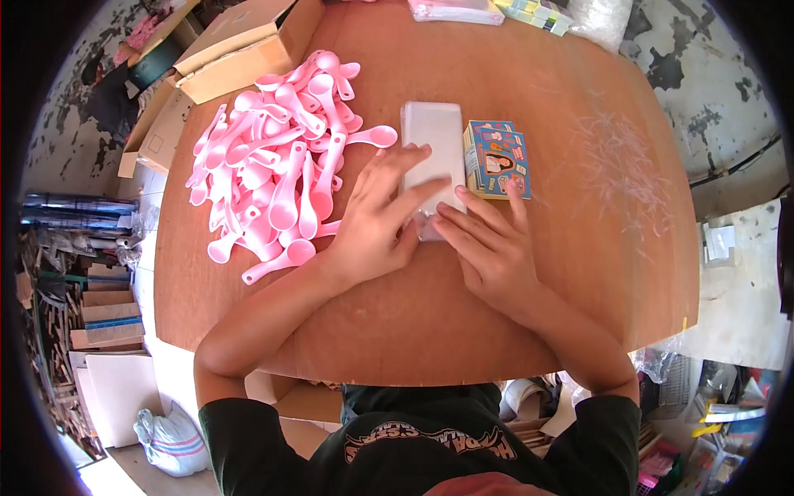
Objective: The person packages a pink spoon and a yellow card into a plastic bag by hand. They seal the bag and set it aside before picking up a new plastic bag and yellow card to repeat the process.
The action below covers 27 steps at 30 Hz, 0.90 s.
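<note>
A stack of clear plastic bags lies on the wooden table in front of me. My left hand rests over the left side of the stack, its fingers spread. On the lower right edge of the stack are the fingertips of my right hand, whose fingers are apart too. Just right of the bags sits a pile of small blue and yellow printed cards or boxes. To the left of my left hand lies a large heap of pink plastic spoons.
An open cardboard box stands at the table's back left. Plastic packs and a white bag are at the back edge. Thin clear plastic strips are scattered on the right of the table.
</note>
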Tool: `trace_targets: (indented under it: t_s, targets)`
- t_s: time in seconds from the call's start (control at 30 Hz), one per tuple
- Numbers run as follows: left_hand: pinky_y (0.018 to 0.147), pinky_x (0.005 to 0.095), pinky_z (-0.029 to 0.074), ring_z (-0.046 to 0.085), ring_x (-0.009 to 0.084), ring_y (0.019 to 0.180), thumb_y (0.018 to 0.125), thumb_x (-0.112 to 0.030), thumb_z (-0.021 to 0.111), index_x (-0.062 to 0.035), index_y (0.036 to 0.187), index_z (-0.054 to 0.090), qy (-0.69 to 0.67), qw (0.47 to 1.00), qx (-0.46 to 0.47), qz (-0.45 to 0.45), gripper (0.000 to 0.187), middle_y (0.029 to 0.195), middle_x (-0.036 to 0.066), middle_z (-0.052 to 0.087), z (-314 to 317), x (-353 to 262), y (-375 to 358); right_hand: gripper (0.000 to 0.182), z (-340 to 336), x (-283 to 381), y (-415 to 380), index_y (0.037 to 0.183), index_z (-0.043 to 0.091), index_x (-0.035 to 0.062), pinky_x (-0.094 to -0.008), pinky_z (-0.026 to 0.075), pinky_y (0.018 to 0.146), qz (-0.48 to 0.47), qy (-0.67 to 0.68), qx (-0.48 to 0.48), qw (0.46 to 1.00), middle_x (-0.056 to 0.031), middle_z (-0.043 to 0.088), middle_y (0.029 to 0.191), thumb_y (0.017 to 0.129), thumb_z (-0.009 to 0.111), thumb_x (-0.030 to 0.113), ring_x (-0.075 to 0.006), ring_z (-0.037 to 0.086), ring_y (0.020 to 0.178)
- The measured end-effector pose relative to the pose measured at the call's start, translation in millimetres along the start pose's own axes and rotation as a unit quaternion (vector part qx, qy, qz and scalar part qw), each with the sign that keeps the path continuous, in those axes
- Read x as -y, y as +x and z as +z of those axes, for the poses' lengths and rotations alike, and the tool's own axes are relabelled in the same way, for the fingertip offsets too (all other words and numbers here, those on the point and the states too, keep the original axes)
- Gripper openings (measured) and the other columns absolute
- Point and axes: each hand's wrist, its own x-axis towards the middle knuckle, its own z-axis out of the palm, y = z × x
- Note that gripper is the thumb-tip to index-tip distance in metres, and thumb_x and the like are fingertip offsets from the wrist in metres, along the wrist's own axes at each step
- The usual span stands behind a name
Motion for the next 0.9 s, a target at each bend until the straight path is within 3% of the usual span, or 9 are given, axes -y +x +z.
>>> trace_targets:
  t_s: [0.07, 0.17, 0.2, 0.27, 0.3, 0.4, 0.5, 0.83, 0.9]
  targets:
    - [0.105, 0.0525, 0.032, 0.052, 0.0311, 0.12, 0.069, 0.007, 0.063, -0.0091, 0.101, 0.066, -0.016, 1.0, 0.009, 0.006, 0.035, 0.124, 0.013, 0.053, 5, 10, -6, 0.031, -1, 0, -1, 0.109, 0.066, 0.0068, -0.0574, 0.017, 0.11, -0.008, 0.009, -0.001, 1.0, -0.0056, 0.067, 0.111, 0.078, 0.063, 0.008, -0.0245, 0.052, 0.122]
    - [0.097, 0.0449, 0.041, 0.06, 0.0267, 0.107, 0.072, 0.003, 0.069, -0.0076, 0.089, 0.066, -0.067, 0.997, 0.029, -0.025, 0.02, 0.097, 0.006, 0.066, 6, 16, -6, 0.032, -13, 4, 5, 0.109, 0.066, 0.0085, -0.0548, 0.02, 0.109, 0.079, 0.034, -0.033, 0.996, -0.0052, 0.065, 0.112, 0.077, 0.064, 0.008, -0.0253, 0.052, 0.119]
    - [0.097, 0.0449, 0.041, 0.06, 0.0267, 0.107, 0.072, 0.003, 0.069, -0.0076, 0.089, 0.066, -0.069, 0.997, 0.029, -0.025, 0.02, 0.097, 0.006, 0.066, 6, 18, -8, 0.032, -16, 1, 8, 0.109, 0.066, 0.0094, -0.0521, 0.023, 0.106, 0.124, -0.016, -0.057, 0.99, -0.0043, 0.064, 0.111, 0.077, 0.065, 0.009, -0.0251, 0.053, 0.115]
    - [0.079, 0.0336, 0.051, 0.063, 0.0198, 0.097, 0.074, 0.005, 0.069, -0.006, 0.09, 0.067, -0.162, 0.975, 0.038, -0.146, 0.019, 0.088, 0.006, 0.066, 6, 20, -12, 0.033, -16, -7, 9, 0.109, 0.065, 0.0102, -0.0494, 0.027, 0.103, 0.168, -0.066, -0.08, 0.98, -0.0034, 0.063, 0.111, 0.076, 0.065, 0.009, -0.0249, 0.053, 0.11]
    - [0.06, 0.024, 0.051, 0.065, 0.0127, 0.081, 0.079, 0.005, 0.068, -0.0042, 0.096, 0.066, -0.187, 0.974, -0.002, -0.125, 0.02, 0.083, 0.007, 0.068, 12, 22, -13, 0.033, -14, -14, 7, 0.109, 0.065, 0.0107, -0.0474, 0.029, 0.098, 0.18, -0.087, -0.068, 0.977, -0.0029, 0.062, 0.11, 0.076, 0.065, 0.01, -0.0245, 0.053, 0.105]
    - [0.057, 0.0228, 0.051, 0.064, 0.0095, 0.069, 0.084, 0.001, 0.066, -0.0025, 0.11, 0.06, -0.279, 0.942, -0.015, -0.183, 0.027, 0.085, 0.009, 0.069, 15, 19, -14, 0.031, -11, -27, 3, 0.107, 0.066, 0.0121, -0.042, 0.032, 0.085, 0.183, -0.134, -0.064, 0.972, 0.0002, 0.061, 0.105, 0.076, 0.067, 0.011, -0.0216, 0.052, 0.093]
    - [0.06, 0.0248, 0.053, 0.065, 0.0096, 0.07, 0.087, 0.0, 0.064, -0.0015, 0.122, 0.051, -0.29, 0.94, -0.021, -0.179, 0.038, 0.086, 0.011, 0.07, 14, 19, -14, 0.025, -12, -28, 3, 0.102, 0.069, 0.0132, -0.0411, 0.031, 0.085, 0.183, -0.127, -0.074, 0.972, 0.0028, 0.061, 0.105, 0.076, 0.069, 0.012, -0.0199, 0.052, 0.093]
    - [0.063, 0.024, 0.053, 0.066, 0.0097, 0.073, 0.087, -0.001, 0.064, -0.0015, 0.124, 0.049, -0.3, 0.932, -0.011, -0.204, 0.04, 0.088, 0.009, 0.071, 11, 20, -14, 0.019, -10, -27, 4, 0.092, 0.071, 0.0153, -0.035, 0.031, 0.077, 0.187, -0.052, -0.117, 0.974, 0.0061, 0.064, 0.094, 0.075, 0.071, 0.009, -0.0168, 0.053, 0.088]
    - [0.075, 0.0265, 0.052, 0.065, 0.0124, 0.087, 0.089, 0.002, 0.061, -0.0036, 0.129, 0.043, -0.314, 0.916, 0.04, -0.248, 0.045, 0.092, 0.011, 0.07, 7, 17, -13, 0.018, -11, -26, 5, 0.091, 0.071, 0.0156, -0.0345, 0.031, 0.077, 0.189, -0.038, -0.11, 0.975, 0.0065, 0.064, 0.094, 0.075, 0.071, 0.008, -0.0166, 0.053, 0.088]
